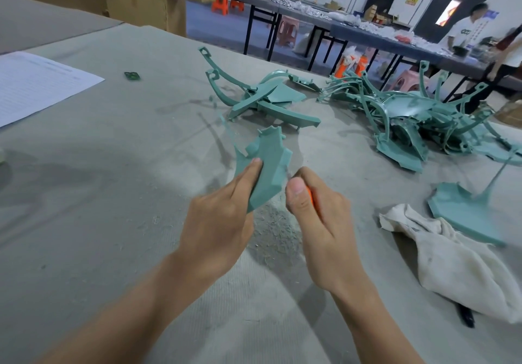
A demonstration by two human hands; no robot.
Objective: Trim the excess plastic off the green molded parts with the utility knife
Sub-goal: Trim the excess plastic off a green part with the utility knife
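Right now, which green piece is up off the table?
The flat green part gripped by the left hand, beside the orange knife in the right hand. The other green pieces lie on the table.

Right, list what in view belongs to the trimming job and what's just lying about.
Job: green molded plastic part in the left hand; orange-handled utility knife in the right hand; heaps of green molded parts.
Lying about: crumpled white cloth; printed paper sheet; brown cardboard boxes.

Most of utility knife (310,195) hidden inside right hand (320,222), black object (466,315) half under cloth (457,265)
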